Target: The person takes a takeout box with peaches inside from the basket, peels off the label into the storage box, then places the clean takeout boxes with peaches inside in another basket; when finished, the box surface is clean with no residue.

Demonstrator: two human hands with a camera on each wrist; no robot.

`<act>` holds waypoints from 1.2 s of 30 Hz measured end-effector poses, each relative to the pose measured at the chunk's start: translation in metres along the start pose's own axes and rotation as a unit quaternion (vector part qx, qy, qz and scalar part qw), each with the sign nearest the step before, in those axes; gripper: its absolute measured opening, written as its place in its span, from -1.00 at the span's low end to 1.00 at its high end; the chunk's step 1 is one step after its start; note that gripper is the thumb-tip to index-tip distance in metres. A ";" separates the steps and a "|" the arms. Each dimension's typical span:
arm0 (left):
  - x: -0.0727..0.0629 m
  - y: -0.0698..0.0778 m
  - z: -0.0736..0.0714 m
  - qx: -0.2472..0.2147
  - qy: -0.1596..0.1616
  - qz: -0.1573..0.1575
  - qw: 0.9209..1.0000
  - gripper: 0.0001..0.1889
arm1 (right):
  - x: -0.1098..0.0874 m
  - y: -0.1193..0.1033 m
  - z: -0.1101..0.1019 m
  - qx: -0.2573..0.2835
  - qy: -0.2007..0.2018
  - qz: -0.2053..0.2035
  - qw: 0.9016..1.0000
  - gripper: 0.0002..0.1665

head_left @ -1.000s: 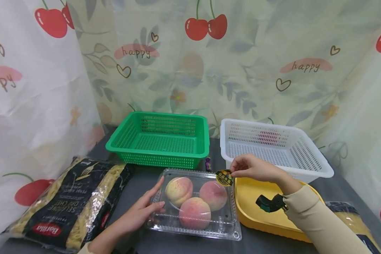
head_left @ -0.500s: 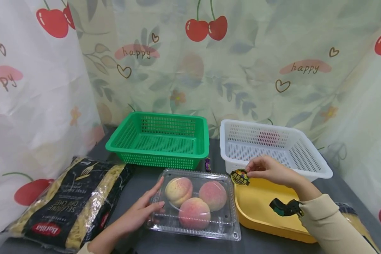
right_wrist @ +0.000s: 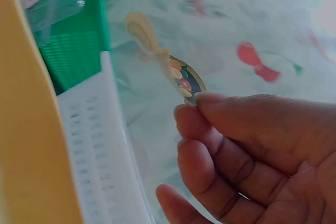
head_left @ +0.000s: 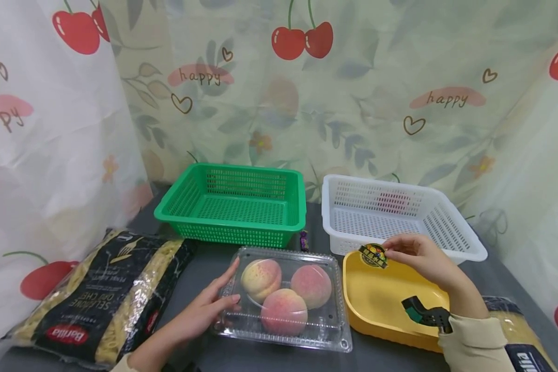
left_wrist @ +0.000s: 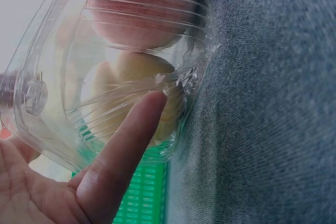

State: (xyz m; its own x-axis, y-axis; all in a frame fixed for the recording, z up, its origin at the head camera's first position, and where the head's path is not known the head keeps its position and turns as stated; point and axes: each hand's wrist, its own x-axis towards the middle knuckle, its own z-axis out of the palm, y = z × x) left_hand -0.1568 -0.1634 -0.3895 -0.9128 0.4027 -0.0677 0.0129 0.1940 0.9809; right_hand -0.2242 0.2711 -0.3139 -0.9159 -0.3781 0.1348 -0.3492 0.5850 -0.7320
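Note:
A round black-and-gold sticker (head_left: 373, 255) with fruit printed on it is pinched between the thumb and forefinger of my right hand (head_left: 418, 257). It is over the far left part of a yellow tray (head_left: 386, 305). In the right wrist view the sticker (right_wrist: 184, 81) curls, its pale back showing. My left hand (head_left: 208, 304) rests along the left side of a clear plastic clamshell box (head_left: 323, 341), fingers extended. The left wrist view has its straight thumb (left_wrist: 123, 148) against the box's ribbed wall. Through the lid show three peaches (head_left: 284, 312).
Behind the box stands a green basket (head_left: 234, 227), with a white basket (head_left: 465, 243) to its right. A small purple-wrapped item (head_left: 304, 241) lies between them. At left is a Barilla pasta bag (head_left: 93, 299); another bag (head_left: 516, 330) lies far right.
My right hand has moved right with the sticker, away from the box's far right corner and over the yellow tray. The left hand and the box have stayed put.

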 end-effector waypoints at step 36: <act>-0.001 0.001 -0.002 -0.007 -0.015 0.012 1.000 -0.25 | -0.015 0.025 -0.015 0.003 0.003 0.052 0.999 -0.65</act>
State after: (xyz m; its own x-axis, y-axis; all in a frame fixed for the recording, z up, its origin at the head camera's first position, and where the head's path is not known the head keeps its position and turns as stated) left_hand -0.1571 -0.1656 -0.3881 -0.8993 0.4346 -0.0493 0.0285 0.1708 0.9849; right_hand -0.2222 0.3023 -0.3240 -0.9482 -0.3113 0.0628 -0.2517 0.6161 -0.7464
